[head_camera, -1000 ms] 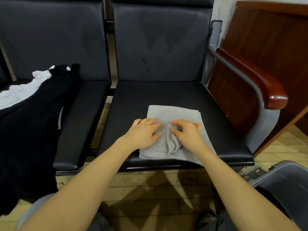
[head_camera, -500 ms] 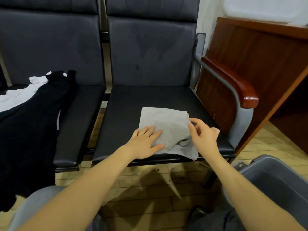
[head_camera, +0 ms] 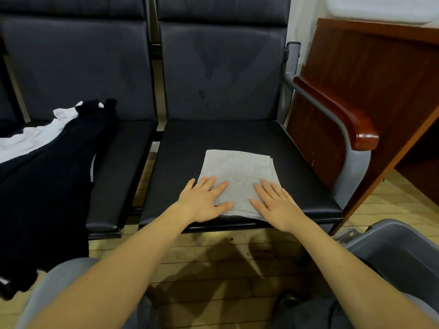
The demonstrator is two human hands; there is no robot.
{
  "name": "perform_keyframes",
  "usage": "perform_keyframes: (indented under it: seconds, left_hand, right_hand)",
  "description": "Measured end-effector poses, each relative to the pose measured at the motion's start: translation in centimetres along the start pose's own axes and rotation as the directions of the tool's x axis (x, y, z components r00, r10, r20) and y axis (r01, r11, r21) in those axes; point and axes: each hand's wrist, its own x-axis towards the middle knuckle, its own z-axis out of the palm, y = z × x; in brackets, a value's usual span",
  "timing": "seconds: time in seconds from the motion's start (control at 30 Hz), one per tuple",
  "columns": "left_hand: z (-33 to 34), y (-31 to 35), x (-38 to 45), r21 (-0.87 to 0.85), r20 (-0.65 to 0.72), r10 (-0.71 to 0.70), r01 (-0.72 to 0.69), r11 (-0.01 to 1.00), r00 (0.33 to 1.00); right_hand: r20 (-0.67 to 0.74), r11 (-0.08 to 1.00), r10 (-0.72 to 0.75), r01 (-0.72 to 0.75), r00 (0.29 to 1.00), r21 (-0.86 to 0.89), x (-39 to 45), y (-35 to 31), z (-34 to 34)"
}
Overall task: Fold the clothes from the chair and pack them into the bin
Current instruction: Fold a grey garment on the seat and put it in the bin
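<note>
I'm looking down at the black chair (head_camera: pixel 297 162), whose seat serves as my folding surface, which is why the garment lies flat near its front edge. At nine o'clock, the black garment (head_camera: pixel 47 176) and white garment (head_camera: pixel 31 141) sprawl over the neighbouring seat, unfolded, so I judge they come later. At five o'clock sits the grey bin (head_camera: pixel 389 252), close to my right side, handy for packing. At centre lies the grey folded cloth (head_camera: pixel 237 172), a neat rectangle. My left hand (head_camera: pixel 204 200) and right hand (head_camera: pixel 276 203) both press flat on its near edge, fingers straight and spread, gripping nothing, apparently to smooth the folds before lifting.
</note>
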Motion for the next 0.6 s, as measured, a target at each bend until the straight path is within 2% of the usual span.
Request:
perform_keyframes:
  seconds: [0.07,0.17,0.3,0.37,0.47,0.53,0.6]
  left_hand:
    - [-0.3,0.0,0.0,0.007,-0.027,0.009,-0.009,1.000,1.000]
    - [-0.6,-0.2,-0.1,0.014,-0.145,0.032,-0.030,0.999,0.989]
    - [-0.7,-0.5,0.3,-0.089,-0.303,-0.059,0.033,0.996,0.951]
    - [-0.7,-0.5,1.0,-0.139,-0.325,-0.150,0.110,0.984,0.934]
    - [-0.6,-0.9,2.3,-0.250,-0.261,-0.270,0.206,0.946,0.927]
    - [-0.6,-1.2,3.3,-0.312,-0.268,-0.324,0.236,0.920,0.907]
    - [-0.6,-1.5,4.3,-0.358,-0.276,-0.345,0.237,0.903,0.897]
  right_hand:
    - [-0.047,1.000,0.007,-0.008,0.999,-0.019,-0.2,0.1,0.0]
    - [-0.258,0.999,-0.018,0.004,0.966,-0.054,-0.5,0.1,-0.2]
    - [-0.386,0.989,0.057,0.001,0.921,0.147,0.2,-0.4,-1.1]
    - [-0.394,0.976,0.157,-0.083,0.906,0.200,1.0,-0.1,-1.5]
    - [-0.279,0.945,0.288,-0.226,0.916,0.236,2.1,0.4,-1.5]
    - [-0.257,0.948,0.284,-0.229,0.924,0.222,2.8,0.1,-1.2]
    - [-0.294,0.948,0.276,-0.208,0.915,0.242,3.5,-0.6,-1.1]
